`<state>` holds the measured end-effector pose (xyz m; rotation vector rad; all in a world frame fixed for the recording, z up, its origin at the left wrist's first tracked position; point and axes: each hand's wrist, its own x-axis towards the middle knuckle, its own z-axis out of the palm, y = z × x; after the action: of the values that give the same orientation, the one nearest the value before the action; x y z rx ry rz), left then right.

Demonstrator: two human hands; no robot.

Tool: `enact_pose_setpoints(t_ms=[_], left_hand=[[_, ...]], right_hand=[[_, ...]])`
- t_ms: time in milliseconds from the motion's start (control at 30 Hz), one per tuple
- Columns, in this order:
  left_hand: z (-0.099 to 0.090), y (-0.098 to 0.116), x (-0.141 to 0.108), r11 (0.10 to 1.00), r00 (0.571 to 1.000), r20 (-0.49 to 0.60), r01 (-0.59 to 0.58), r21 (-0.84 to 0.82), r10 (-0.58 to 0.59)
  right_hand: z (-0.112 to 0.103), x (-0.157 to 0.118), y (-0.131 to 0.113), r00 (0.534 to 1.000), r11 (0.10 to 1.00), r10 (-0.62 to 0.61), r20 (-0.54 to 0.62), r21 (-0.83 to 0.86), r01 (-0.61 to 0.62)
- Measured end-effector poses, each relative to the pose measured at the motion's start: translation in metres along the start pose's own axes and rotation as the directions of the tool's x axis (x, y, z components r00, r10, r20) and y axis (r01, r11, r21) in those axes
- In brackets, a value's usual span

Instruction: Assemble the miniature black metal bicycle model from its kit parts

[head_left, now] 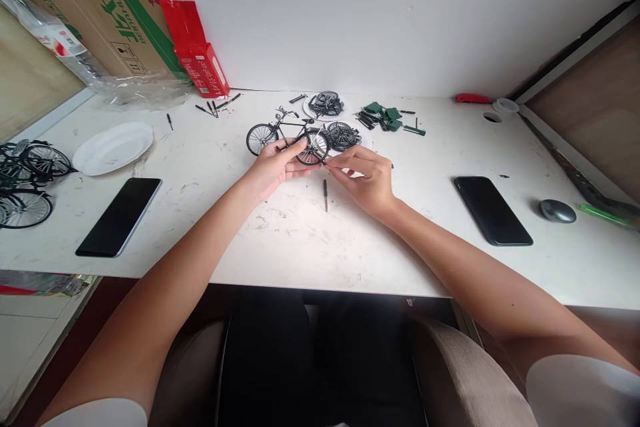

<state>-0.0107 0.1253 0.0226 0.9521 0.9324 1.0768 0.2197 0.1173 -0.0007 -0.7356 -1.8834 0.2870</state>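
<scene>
A black miniature bicycle (287, 128) is held upright above the table, its handlebar to the left. My left hand (281, 163) is closed around its rear part, thumb against the rear wheel (314, 147) and fingers underneath. At that wheel's lower right edge, the fingertips of my right hand (365, 175) are pinched together; any small part between them is too small to make out. Just below the hands, a small screwdriver (325, 195) lies on the white table.
Behind the bicycle, white plates (367, 140) hold wheels and black parts. Green and black pieces (383, 117) lie to their right. More miniature bicycles (30, 177), an upturned plate (115, 147) and a phone (120, 217) are left; another phone (494, 211) is right. A red box (205, 70) stands behind.
</scene>
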Motion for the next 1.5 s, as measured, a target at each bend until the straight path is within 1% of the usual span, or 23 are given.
enact_pose_setpoints(t_ms=[167,433,567,733,1000,1200,1333,1500], left_hand=[[0.0,-0.002,0.002,0.999,0.999,-0.013,-0.036,-0.006,0.036],[-0.004,-0.009,0.006,0.997,0.997,-0.015,-0.07,0.03,0.07],[-0.003,-0.01,0.006,0.995,0.995,-0.029,-0.093,0.034,0.094],[-0.002,-0.01,0.006,0.996,0.995,-0.029,-0.092,0.016,0.093],[0.0,-0.005,0.002,0.997,0.997,-0.001,-0.079,-0.007,0.079],[0.007,-0.003,-0.003,0.992,0.991,-0.07,-0.111,0.059,0.115],[0.009,-0.005,-0.003,0.99,0.986,-0.124,-0.1,0.099,0.112],[0.007,-0.006,-0.002,0.99,0.984,-0.141,-0.091,0.111,0.106]], right_hand=[[0.001,0.001,-0.001,0.999,0.999,-0.025,-0.026,0.026,0.026],[0.003,0.001,-0.003,0.999,0.999,0.047,-0.003,0.007,-0.047],[0.003,0.0,-0.002,0.996,0.995,0.094,-0.008,0.034,-0.094],[0.003,0.001,-0.002,0.99,0.99,0.139,0.008,0.036,-0.139],[0.003,0.002,-0.002,0.993,0.99,0.121,0.02,0.072,-0.122],[0.001,0.001,-0.002,0.99,0.99,0.118,0.071,0.071,-0.123],[0.002,0.0,-0.002,0.988,0.988,0.124,0.094,0.08,-0.132],[0.002,0.001,0.001,0.98,0.985,0.133,0.15,0.087,-0.147]])
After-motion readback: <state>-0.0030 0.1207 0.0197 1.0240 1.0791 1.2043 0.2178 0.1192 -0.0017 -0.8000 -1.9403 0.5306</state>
